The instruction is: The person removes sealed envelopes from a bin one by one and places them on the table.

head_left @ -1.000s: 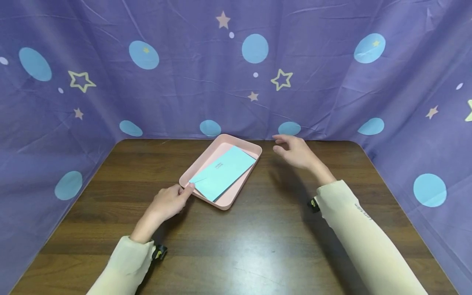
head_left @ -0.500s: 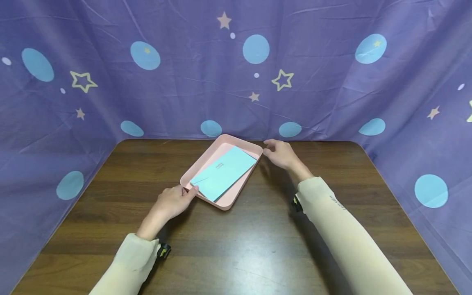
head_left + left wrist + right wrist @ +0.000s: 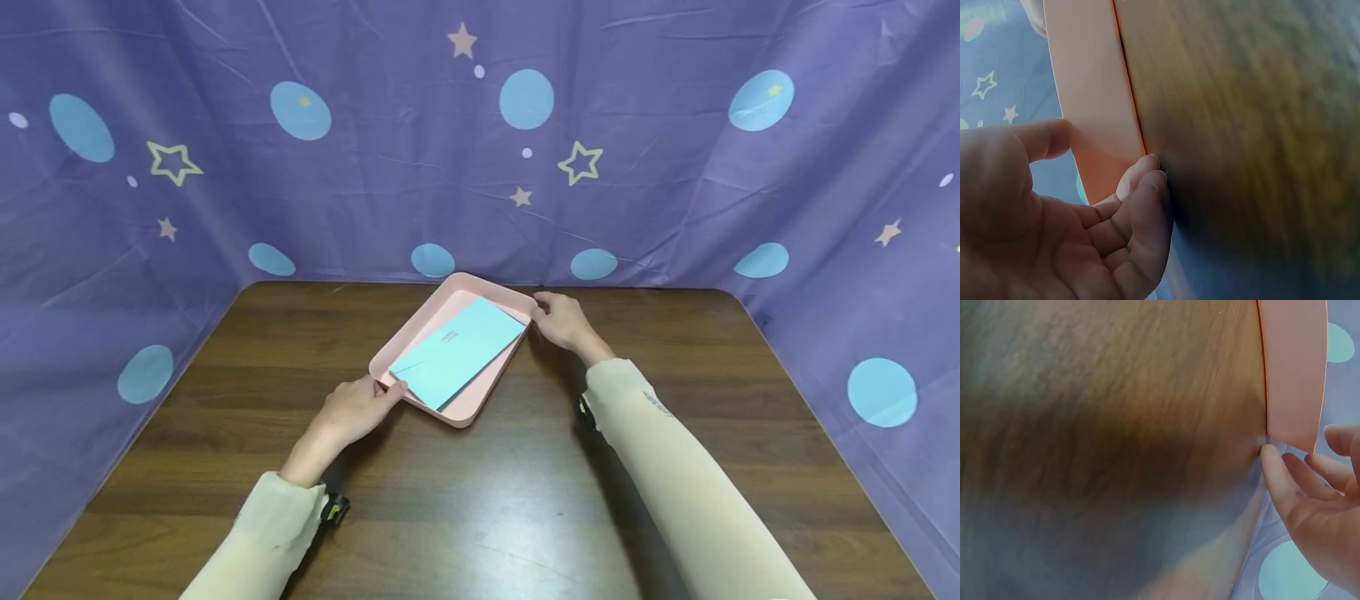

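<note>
A shallow pink tray (image 3: 480, 398) lies at an angle near the back of the wooden table. Inside it is a flat light-blue rectangular item (image 3: 457, 350) with small print; whether it is an envelope or a booklet I cannot tell. My left hand (image 3: 356, 410) grips the tray's near-left corner, thumb over the rim. In the left wrist view, its curled fingers (image 3: 1141, 219) reach the tray's bottom edge. At the far-right corner is my right hand (image 3: 562, 323). The right wrist view has its fingers (image 3: 1282, 478) at the tray's lower corner, with the thumb apart from the wall.
The dark brown wooden table (image 3: 480, 508) extends around the tray and toward me. A purple curtain (image 3: 375, 167) with stars and blue dots hangs along the back and both sides, close behind the table's far edge.
My right hand has moved left and slightly down to the tray's far-right corner. The left hand keeps its hold, its thumb slightly further right along the rim. The tray stays in place.
</note>
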Demonstrator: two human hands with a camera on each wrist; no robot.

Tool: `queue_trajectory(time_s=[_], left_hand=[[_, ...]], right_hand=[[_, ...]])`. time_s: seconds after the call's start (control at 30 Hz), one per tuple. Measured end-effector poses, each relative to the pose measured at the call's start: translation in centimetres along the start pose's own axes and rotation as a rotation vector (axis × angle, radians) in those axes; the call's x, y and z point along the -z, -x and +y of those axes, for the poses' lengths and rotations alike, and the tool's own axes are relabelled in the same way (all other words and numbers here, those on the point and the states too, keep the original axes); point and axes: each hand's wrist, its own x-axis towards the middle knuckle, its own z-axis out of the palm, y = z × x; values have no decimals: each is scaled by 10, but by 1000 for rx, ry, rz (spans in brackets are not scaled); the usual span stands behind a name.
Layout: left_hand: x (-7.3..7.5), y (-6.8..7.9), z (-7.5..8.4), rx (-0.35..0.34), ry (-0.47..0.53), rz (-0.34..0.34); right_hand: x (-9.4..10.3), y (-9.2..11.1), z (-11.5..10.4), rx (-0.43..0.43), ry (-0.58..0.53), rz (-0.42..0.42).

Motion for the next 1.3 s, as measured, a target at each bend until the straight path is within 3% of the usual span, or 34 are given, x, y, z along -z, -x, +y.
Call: queue_trajectory(time_s=[0.13, 0.23, 0.4, 0.5, 0.7, 0.97, 1.3], left_hand=[[-14, -17, -24, 8, -29, -6], [-15, -20, -25, 17, -36, -19], [-3, -7, -4, -2, -5, -42], [0, -3, 1, -39, 2, -12], [23, 16, 32, -3, 26, -59], [25, 13, 37, -29, 40, -62], [23, 3, 36, -39, 105, -53]], right_hand=[[-2, -4, -1, 22, 9, 0], [-2, -4, -2, 35, 9, 7], [1, -1, 0, 60, 0, 13], [2, 0, 1, 79, -1, 12], [4, 0, 4, 67, -9, 5], [13, 10, 18, 31, -78, -24], [26, 22, 26, 19, -80, -45]])
